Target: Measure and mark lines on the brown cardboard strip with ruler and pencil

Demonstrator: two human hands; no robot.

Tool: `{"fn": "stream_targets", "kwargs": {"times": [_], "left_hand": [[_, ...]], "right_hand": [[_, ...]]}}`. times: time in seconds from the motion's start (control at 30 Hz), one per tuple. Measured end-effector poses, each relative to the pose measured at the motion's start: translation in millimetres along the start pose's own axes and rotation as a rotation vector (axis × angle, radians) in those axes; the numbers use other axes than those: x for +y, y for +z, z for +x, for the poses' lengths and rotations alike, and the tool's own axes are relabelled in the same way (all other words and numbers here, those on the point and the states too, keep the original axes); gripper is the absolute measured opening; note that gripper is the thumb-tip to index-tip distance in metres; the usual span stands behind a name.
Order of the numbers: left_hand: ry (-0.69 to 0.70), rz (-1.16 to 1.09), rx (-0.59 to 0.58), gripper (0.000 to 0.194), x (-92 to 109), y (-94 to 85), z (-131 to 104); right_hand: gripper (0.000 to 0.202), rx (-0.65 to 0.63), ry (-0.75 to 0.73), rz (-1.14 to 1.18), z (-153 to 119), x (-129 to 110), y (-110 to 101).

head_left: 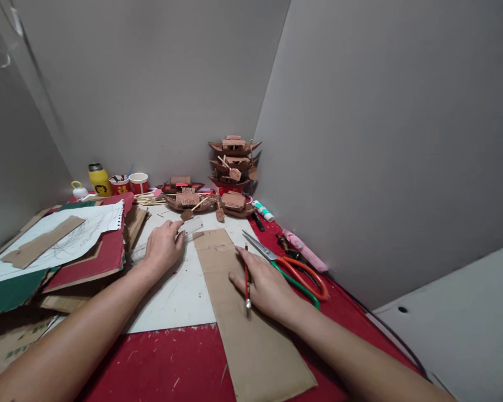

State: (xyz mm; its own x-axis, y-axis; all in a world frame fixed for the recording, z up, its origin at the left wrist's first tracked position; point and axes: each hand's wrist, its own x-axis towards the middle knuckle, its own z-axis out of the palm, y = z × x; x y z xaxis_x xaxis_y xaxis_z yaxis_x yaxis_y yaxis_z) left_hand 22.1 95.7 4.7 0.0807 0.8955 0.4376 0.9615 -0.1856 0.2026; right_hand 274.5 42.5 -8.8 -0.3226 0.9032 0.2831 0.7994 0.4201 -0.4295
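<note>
A long brown cardboard strip [251,340] lies over white paper [171,301] and a red cloth. On the strip rests my right hand [262,279], with a red pencil [247,279] held between thumb and fingers, its silver end toward me. My left hand [164,244] is left of the strip, over a clear ruler [193,225], with fingers bent around its middle; the ruler is partly hidden beneath the hand. Scissors [293,272] with orange and green handles lie just right of my right hand.
Small brown model boats [233,207] stand stacked and side by side at the back. Cardboard sheets [96,262] pile up at left. Behind are a yellow bottle [99,180] and paper cups [138,182]. A pink roll [305,250] and glue tube [263,211] line the right.
</note>
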Motion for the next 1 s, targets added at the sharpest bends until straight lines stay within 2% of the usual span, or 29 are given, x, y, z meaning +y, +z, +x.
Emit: {"fn": "stream_targets", "kwargs": {"times": [0.1,0.27,0.4,0.57,0.63,0.67,0.77,0.87,0.93,1.0], "left_hand": [[0.013,-0.014,0.03,0.031,1,-0.2,-1],[0.014,-0.052,0.101,0.031,2,-7.2,-1],[0.059,-0.104,0.175,0.032,9,-22.6,2],[0.166,-0.231,0.239,0.029,29,-37.0,-5],[0.235,-0.305,0.241,0.028,38,-38.4,-11],[0.266,-0.328,0.233,0.028,42,-38.6,-13],[0.335,-0.357,0.185,0.027,51,-38.5,-21],[0.417,-0.392,0.109,0.026,60,-39.2,-29],[0.465,-0.405,0.045,0.026,66,-40.2,-35],[0.484,-0.418,-0.025,0.025,73,-41.9,-41]], "right_hand": [[0.059,-0.037,-0.083,-0.037,-4,-1,8],[0.058,-0.092,-0.316,0.059,3,4,14],[0.059,-0.157,-0.485,0.108,7,6,10],[0.057,-0.224,-0.667,0.19,3,2,-2],[0.052,-0.214,-0.615,0.237,0,2,-7],[0.048,-0.187,-0.544,0.275,-1,3,-10],[0.032,-0.016,-0.183,0.521,-4,5,-19],[0.035,0.083,0.149,0.946,-7,3,-27],[0.04,0.059,0.237,1.154,-10,-1,-30],[0.039,0.034,0.264,1.208,-15,-5,-32]]}}
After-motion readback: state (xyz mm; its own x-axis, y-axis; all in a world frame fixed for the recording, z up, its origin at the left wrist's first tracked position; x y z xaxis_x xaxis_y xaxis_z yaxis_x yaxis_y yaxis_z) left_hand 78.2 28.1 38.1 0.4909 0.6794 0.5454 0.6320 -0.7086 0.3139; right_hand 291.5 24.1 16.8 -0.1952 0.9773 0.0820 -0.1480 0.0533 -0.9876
